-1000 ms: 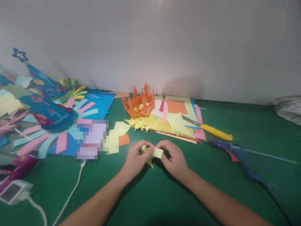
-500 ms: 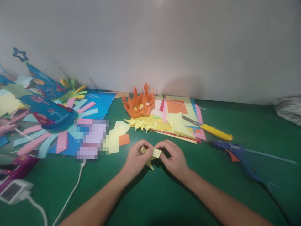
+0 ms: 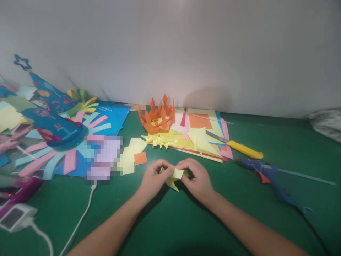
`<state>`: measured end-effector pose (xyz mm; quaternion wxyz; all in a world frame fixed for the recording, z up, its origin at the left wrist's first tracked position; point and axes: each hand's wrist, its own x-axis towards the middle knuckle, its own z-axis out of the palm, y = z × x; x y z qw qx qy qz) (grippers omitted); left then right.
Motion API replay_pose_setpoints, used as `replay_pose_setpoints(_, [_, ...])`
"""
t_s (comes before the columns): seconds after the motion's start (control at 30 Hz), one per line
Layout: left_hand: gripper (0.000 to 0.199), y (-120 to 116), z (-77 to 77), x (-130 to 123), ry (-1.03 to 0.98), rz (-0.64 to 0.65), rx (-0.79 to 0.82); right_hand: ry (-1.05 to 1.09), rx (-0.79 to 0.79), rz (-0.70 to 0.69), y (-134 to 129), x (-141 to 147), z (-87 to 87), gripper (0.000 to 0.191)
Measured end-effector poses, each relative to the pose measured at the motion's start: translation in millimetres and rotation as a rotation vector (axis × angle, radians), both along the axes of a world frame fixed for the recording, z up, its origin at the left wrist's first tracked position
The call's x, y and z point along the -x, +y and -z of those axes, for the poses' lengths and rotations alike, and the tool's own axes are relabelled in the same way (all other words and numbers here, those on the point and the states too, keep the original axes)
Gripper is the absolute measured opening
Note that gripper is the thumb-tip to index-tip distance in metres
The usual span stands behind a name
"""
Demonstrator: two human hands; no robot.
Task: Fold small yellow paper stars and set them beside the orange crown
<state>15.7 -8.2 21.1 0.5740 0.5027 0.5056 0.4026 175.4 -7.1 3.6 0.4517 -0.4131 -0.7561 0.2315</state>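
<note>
A small folded piece of pale yellow paper (image 3: 178, 174) is pinched between my two hands above the green table (image 3: 170, 220). My left hand (image 3: 156, 177) grips its left side, fingers curled and partly hiding it. On the other side, my right hand (image 3: 196, 178) holds it with thumb and fingers closed. One pointed flap hangs below the fingertips. Just beyond the hands are a small orange paper square (image 3: 140, 158), pale yellow sheets (image 3: 127, 161) and a crumpled-looking yellow paper strip (image 3: 162, 140).
An orange paper crown (image 3: 157, 122) stands behind coloured sheets (image 3: 201, 122). A yellow cutter (image 3: 245, 149), blade exposed, and a blue glue gun (image 3: 274, 177) lie right. Blue cone hats (image 3: 57, 126), a pixelated object (image 3: 105, 158) and a white cable (image 3: 82, 217) are left.
The pale yellow paper has turned slightly between my fingers, and its lower point has shifted a little to the right. Both hands stay nearly in place.
</note>
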Motion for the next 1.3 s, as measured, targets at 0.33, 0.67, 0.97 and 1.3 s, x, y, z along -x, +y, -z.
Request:
replay_pose_setpoints(0.33, [0.018,-0.6,1.5,-0.1,0.204,0.000,-0.116,-0.034,0.008,0.005,1.5,-1.0,2.7,0.013])
replay_pose_setpoints(0.67, [0.021,1.5,4.7,0.4,0.168,-0.010,-0.074,-0.052,-0.059,-0.025,2.2,-0.2,-2.9,0.016])
replay_pose_setpoints(0.97, [0.022,-0.3,3.9,-1.6,0.182,-0.027,-0.053,-0.078,-0.190,-0.027,3.6,-2.1,-5.0,0.017])
replay_pose_setpoints(1.3, [0.028,0.6,-3.8,-0.1,-0.029,0.035,0.082,-0.081,-0.169,0.017,1.9,-1.0,-3.9,0.014])
